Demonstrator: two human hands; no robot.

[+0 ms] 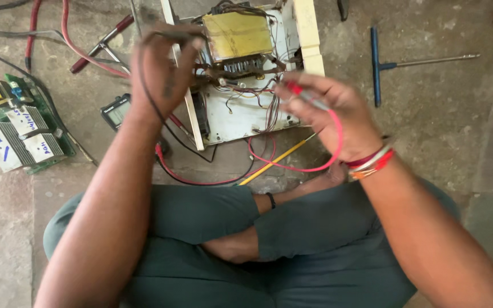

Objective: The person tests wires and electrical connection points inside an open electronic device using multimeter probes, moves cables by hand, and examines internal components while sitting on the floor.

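Observation:
My left hand (164, 71) grips a black test probe (173, 35) whose black lead runs down past my wrist. My right hand (329, 111) grips a red test probe (303, 96), its red lead (292, 167) looping below the hand. Both hands hover over an opened white appliance chassis (246, 114) with a yellow-wrapped transformer (236, 35) and tangled wires. A small digital multimeter (115, 110) lies on the floor just left of my left wrist. I sit cross-legged in dark green trousers.
A green circuit board (21, 122) with finned heat sinks lies at the left. A blue T-handle wrench (397, 64) lies at the right. A yellow-shafted screwdriver (278, 159) lies beside the chassis. Red and black cables and a red-handled tool (101, 43) cross the upper-left concrete floor.

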